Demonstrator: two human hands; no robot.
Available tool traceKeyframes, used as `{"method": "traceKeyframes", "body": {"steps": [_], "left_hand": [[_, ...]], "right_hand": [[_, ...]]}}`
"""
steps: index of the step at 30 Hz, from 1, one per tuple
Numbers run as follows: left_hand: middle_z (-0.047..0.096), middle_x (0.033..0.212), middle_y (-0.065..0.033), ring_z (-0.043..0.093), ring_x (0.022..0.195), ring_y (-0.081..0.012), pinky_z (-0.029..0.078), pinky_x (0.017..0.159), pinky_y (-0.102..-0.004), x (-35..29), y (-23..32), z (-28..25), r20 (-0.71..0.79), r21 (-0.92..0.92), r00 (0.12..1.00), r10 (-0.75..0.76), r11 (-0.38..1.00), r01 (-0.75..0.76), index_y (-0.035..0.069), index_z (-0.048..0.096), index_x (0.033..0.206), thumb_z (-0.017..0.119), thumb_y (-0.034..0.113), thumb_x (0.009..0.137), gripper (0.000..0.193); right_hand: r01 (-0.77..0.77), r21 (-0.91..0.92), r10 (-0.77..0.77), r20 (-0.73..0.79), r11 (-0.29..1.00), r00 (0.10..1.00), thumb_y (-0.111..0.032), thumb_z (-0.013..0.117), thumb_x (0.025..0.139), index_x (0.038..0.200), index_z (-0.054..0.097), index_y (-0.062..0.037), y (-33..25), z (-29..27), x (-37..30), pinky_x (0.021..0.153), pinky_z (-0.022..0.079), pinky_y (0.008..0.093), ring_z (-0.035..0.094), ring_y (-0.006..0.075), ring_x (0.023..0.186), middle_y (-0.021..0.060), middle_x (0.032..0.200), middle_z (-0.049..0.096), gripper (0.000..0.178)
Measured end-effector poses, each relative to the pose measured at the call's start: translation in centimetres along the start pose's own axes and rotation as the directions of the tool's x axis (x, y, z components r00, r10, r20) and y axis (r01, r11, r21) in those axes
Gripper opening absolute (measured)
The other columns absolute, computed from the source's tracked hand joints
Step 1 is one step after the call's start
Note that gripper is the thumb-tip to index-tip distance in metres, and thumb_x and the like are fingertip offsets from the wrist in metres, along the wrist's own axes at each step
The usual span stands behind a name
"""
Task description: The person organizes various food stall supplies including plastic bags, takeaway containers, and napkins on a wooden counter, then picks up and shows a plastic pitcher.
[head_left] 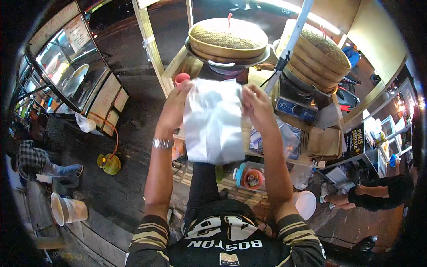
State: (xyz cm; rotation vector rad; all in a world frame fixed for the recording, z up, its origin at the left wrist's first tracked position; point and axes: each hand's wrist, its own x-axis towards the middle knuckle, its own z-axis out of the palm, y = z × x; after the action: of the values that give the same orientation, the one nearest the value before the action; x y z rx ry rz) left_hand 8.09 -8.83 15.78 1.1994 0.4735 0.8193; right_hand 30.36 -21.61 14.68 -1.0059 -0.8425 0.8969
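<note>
A whitish, translucent plastic bag [214, 129] hangs flat and upright in front of me, stretched between my hands. My left hand [175, 107], below a metal-banded wristwatch [163, 143], pinches its upper left corner. At the upper right corner my right hand [259, 106] has its fingers closed on the bag's edge. Just beyond my left hand is a red cup [181, 78]. Behind the bag stands a round bamboo steamer [227, 40] on a metal pan. To the right, a second stack of bamboo steamers [318, 55] sits over a stove [296, 108].
Plastic packs [287, 139] and stacked brown paper packaging [326, 142] lie on the counter's right side. A grey pole [291, 42] slants past the steamers. Below is a blue tub [240, 174] with a red bowl. Left are a glass-sided cart [73, 66], a gas cylinder [109, 163], a bucket [76, 209].
</note>
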Motion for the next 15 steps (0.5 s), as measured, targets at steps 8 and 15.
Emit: {"method": "traceKeyframes", "body": {"steps": [8,15], "left_hand": [[0.067,0.103,-0.0031,0.063,0.087,-0.013,0.054,0.066,-0.0293,8.5,-21.3,-9.5,0.004,0.21,0.991,-0.137,0.969,0.133,0.004,0.06,0.122,0.065,0.013,0.09,0.033],[0.065,0.09,-0.0034,0.06,0.071,-0.013,0.049,0.057,-0.0282,4.4,-26.0,-4.9,-0.054,-0.033,0.959,-0.279,0.96,0.278,0.004,0.064,0.113,0.058,0.022,0.092,0.028]], "right_hand": [[-0.442,-0.211,0.368,-0.311,0.872,0.876,-0.02,0.059,0.094,0.097,0.064,-0.0081,15.1,-5.4,8.3,0.041,0.039,0.0344,0.051,0.0151,0.048,0.0021,0.065,0.057,0.013],[-0.426,0.001,0.41,-0.269,0.905,0.871,-0.011,0.063,0.089,0.095,0.067,-0.0133,22.4,-10.9,3.9,0.038,0.035,0.0328,0.054,0.0139,0.05,0.0015,0.072,0.062,0.008]]}}
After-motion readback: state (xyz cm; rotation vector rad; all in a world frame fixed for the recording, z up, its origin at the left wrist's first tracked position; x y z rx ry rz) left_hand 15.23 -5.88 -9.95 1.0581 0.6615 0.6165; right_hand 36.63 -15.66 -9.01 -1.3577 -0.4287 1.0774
